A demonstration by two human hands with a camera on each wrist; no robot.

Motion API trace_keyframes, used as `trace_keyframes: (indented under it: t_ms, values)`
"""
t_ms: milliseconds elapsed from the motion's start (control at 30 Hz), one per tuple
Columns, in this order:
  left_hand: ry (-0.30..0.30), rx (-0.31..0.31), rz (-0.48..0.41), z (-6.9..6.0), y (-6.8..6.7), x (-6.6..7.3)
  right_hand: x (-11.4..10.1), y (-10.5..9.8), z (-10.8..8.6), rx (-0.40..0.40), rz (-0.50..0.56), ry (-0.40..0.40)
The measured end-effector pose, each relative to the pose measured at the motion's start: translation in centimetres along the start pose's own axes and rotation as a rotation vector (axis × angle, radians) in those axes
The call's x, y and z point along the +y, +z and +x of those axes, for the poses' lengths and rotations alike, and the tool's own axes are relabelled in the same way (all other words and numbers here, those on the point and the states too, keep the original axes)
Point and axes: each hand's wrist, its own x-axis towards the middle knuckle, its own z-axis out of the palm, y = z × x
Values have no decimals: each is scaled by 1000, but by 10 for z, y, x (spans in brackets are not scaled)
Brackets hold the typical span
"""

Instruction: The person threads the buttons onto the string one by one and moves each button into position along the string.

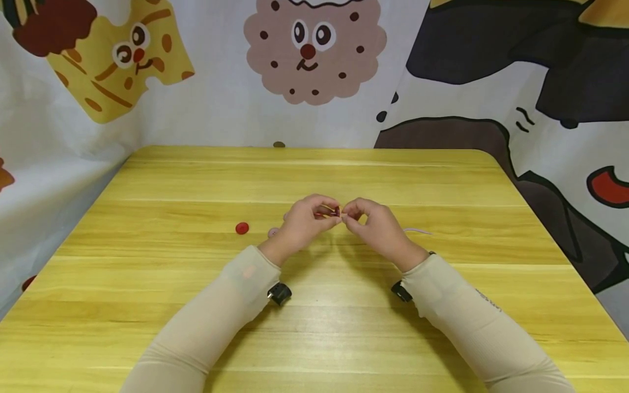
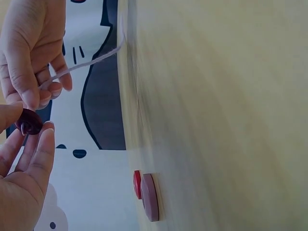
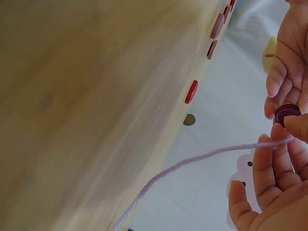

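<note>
My left hand pinches a dark red button between thumb and fingers, above the middle of the table. Close against it, my right hand pinches a lilac string with thumb and forefinger, right at the button. From those fingertips the string trails away past the palm, and its far part shows beyond the right wrist in the head view. Fingertips hide where string and button meet, so I cannot tell how far the string passes through.
A red button lies on the wooden table left of my hands. Beside my left wrist is a pink button, partly covered. Several red and pink buttons appear along the tabletop in the right wrist view. A printed cloth hangs behind.
</note>
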Motion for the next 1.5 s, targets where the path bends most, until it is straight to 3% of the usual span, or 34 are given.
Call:
trace_keyframes:
  t_ms: [300,633,1500]
  values:
    - [10,3,4,-1,1,1,0,-1,-1,1,0,1]
    - [48,-20,-72,-1,4,0,0,1,0,-1,-14,-16]
    - [42,7,-27,0,1,-2,-2,1,0,-5,-15,13]
